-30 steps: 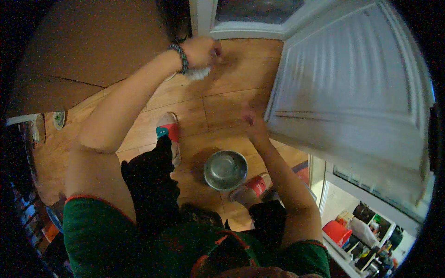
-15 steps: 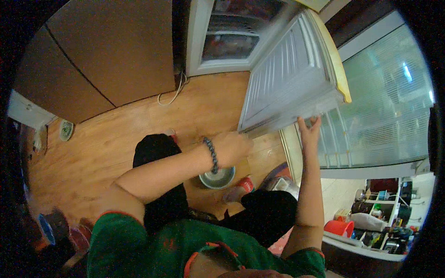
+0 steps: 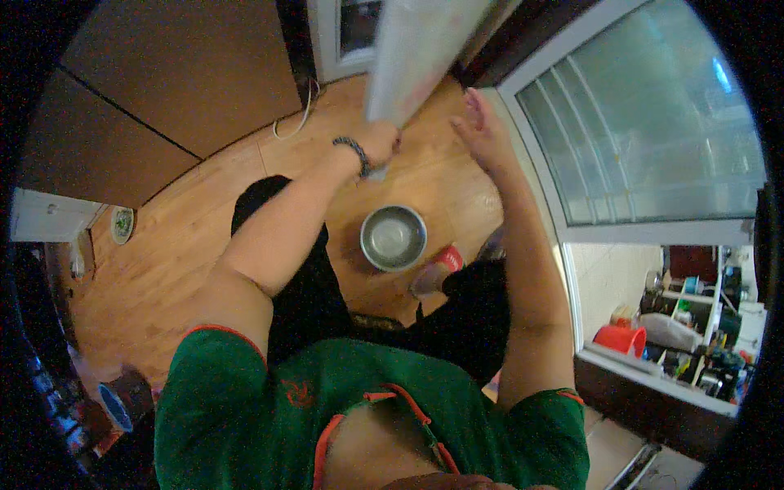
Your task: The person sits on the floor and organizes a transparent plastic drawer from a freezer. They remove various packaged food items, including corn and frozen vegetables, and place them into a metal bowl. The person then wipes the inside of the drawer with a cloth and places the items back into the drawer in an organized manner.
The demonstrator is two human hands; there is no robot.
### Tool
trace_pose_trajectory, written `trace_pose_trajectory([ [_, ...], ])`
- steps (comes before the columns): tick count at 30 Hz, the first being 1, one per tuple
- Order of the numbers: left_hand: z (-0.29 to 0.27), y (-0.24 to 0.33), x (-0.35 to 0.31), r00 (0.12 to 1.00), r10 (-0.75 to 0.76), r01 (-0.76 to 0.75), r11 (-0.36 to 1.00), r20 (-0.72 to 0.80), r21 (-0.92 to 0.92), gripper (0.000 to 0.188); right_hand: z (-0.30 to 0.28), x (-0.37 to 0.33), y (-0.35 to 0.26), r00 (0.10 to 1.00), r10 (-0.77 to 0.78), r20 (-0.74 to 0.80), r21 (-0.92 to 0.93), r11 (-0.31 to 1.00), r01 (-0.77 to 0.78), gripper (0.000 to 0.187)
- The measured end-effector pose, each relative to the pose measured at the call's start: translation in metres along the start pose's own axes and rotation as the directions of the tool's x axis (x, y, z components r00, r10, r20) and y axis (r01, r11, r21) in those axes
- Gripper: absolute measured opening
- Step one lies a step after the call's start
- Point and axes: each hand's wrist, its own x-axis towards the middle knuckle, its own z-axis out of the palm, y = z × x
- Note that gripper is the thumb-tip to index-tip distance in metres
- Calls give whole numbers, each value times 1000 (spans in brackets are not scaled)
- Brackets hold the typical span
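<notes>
A white refrigerator door [image 3: 416, 61], blurred by motion, stands partly open in front of the white refrigerator [image 3: 327, 49]. My left hand [image 3: 380, 145], with a dark braided bracelet at the wrist, has its fingers curled at the door's near edge; its fingertips are partly hidden. To the right of the door my right hand [image 3: 483, 135] is raised with fingers apart, touching nothing. Below both hands a round metal bowl [image 3: 394, 238] rests on the wooden floor between my legs.
A frosted glass sliding door [image 3: 645, 122] stands at right, beside shelves with a red container [image 3: 622, 339]. A brown cabinet [image 3: 180, 73] fills the far left. A white cable [image 3: 302, 122] lies near the refrigerator. A dish with green stuff [image 3: 122, 224] sits at left.
The refrigerator door has swung left toward the refrigerator. My left hand has moved up and left to its edge. My right hand has let go of the door and moved left and up.
</notes>
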Motion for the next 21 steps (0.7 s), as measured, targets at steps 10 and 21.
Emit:
trace_pose_trajectory([
  [10,-42,-5,-8,990,-137,142,968,-41,205,30,-138,-302,104,712,626,-318,157,776,-611,25],
  [21,-10,-41,5,994,-86,101,959,-68,264,28,32,-604,181,377,819,433,902,-389,-188,26],
])
